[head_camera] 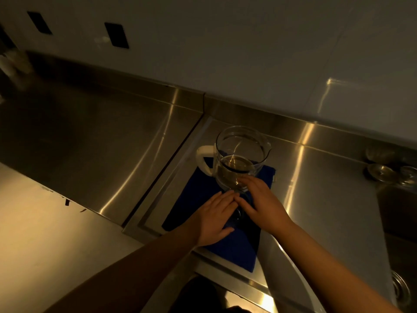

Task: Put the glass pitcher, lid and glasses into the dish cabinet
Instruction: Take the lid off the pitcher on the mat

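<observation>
A clear glass pitcher (242, 154) with a white handle stands upright on a dark blue cloth (234, 247) on the steel counter. My left hand (215, 219) lies flat on the cloth just in front of the pitcher, fingers stretched out. My right hand (259, 199) is beside it, fingers spread, its fingertips at the pitcher's base. Between the two hands a small glass piece (238, 215) shows, mostly hidden; I cannot tell what it is. Several small glasses (382, 172) stand at the far right by the sink.
The steel counter (101, 141) runs left along a pale wall with two dark outlets (116, 35). A sink basin (399, 233) with a drain opens at the right edge. A lighter worktop (45, 233) lies at the near left.
</observation>
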The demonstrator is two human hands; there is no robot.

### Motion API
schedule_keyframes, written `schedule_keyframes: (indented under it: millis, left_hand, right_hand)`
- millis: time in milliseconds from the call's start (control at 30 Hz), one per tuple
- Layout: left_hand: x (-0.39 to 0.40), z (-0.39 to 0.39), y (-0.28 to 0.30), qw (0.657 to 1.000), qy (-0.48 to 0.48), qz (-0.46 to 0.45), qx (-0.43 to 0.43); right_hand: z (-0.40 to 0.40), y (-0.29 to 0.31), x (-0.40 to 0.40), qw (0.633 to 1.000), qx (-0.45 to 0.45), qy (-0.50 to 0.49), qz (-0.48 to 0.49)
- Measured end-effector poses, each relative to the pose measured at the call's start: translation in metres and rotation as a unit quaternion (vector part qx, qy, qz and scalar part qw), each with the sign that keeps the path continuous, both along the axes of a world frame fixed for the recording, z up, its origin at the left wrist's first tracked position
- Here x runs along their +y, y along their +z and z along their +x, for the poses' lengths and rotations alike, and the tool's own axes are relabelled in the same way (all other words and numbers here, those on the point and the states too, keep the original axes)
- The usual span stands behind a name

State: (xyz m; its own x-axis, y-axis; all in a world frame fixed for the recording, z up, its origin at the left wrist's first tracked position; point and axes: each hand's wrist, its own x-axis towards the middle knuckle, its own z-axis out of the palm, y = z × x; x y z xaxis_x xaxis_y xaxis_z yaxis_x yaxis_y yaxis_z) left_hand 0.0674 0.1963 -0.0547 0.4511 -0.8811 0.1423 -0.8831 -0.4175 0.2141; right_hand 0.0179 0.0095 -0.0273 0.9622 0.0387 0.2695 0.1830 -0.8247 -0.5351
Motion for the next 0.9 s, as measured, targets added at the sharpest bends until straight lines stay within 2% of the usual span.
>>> schedule_keyframes:
  millis: [167,367,500,767,900]
  left_hand:
    - [-0.013,-0.001,0.005,0.992,0.094,-0.007,0.082]
    - [-0.039,0.007,0.015,0.995,0.026,0.088,0.032]
    - [-0.051,0.005,0.015,0.986,0.038,0.161,-0.015]
    - [-0.051,-0.002,0.019,0.98,0.074,0.182,-0.024]
    - [-0.051,-0.001,0.022,0.976,0.071,0.207,-0.017]
  right_hand:
    - [-0.004,0.005,-0.002,1.0,-0.013,-0.013,0.022]
    - [-0.006,0.011,-0.007,0.999,-0.016,-0.035,0.017]
    - [0.0,0.025,-0.011,0.999,-0.025,-0.036,-0.004]
    - [0.04,0.048,-0.007,0.996,-0.034,-0.018,-0.078]
    - [0.063,0.049,0.006,0.995,0.033,-0.008,-0.097]
